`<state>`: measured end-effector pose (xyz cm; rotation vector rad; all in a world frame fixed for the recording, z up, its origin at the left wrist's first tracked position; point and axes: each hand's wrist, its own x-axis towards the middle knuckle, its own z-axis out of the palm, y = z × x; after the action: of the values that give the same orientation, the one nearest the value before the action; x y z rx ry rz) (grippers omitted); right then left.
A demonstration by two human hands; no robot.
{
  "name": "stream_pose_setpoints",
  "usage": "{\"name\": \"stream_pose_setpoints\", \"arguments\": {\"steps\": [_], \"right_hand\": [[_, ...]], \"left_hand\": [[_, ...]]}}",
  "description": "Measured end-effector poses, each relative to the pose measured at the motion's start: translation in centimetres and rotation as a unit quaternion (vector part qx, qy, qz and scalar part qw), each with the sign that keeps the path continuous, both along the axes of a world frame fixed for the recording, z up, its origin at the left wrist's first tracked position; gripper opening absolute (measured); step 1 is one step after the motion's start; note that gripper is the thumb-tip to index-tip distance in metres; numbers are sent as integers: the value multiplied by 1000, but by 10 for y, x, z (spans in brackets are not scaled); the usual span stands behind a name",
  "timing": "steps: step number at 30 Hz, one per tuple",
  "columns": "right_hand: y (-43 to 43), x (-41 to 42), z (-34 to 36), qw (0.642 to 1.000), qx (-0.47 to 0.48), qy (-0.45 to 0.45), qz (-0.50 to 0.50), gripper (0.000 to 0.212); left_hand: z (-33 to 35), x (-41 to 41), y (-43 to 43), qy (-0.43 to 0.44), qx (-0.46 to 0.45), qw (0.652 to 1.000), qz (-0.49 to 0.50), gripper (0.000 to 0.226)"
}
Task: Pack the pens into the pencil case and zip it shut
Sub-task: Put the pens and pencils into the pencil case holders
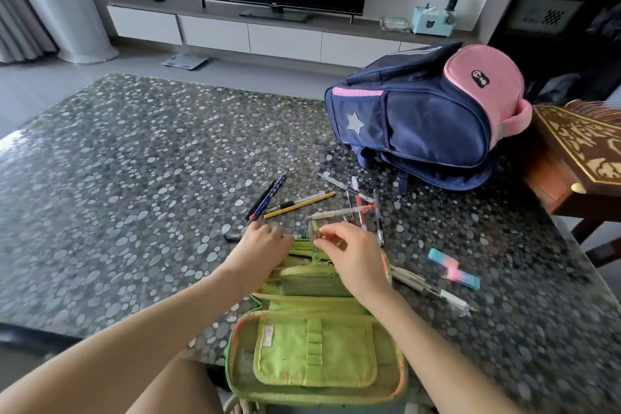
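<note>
A lime-green fabric pencil case lies unzipped and spread open at the near edge of the bench, showing elastic loops, a flat pocket and a mesh pocket. Beyond it, loose pens are scattered on the bench: a blue pen and a black pen side by side, a yellow pencil, and several clear pens with red or orange ends. Two more clear pens lie just right of the case. The right hand seems to pinch a clear, yellow-green-tipped pen over the case's far edge.
</note>
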<state>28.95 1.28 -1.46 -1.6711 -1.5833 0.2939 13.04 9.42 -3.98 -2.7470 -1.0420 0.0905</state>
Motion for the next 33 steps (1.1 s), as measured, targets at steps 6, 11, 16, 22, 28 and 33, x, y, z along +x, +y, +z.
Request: {"name": "stream_pose_setpoints", "arguments": {"steps": [6,11,16,22,28,33], "right_hand": [[12,-5,-2,995,-17,-95,32,18],[11,-7,-1,938,-111,-312,106,25],[8,-18,-16,940,-166,-276,111,30],[-1,7,-4,982,-113,-119,92,26],[-6,64,-4,981,-92,-142,-99,24],[-13,78,-12,969,-180,-144,-87,19]], "left_hand": [[-2,-14,9,10,-38,997,-67,26],[4,-15,7,-183,-125,974,42,15],[9,-20,3,-277,-157,946,54,12],[7,-23,4,-291,-122,949,-9,7],[0,-22,2,-309,-120,943,-29,6],[-3,-18,-3,-288,-111,951,-1,4]]}}
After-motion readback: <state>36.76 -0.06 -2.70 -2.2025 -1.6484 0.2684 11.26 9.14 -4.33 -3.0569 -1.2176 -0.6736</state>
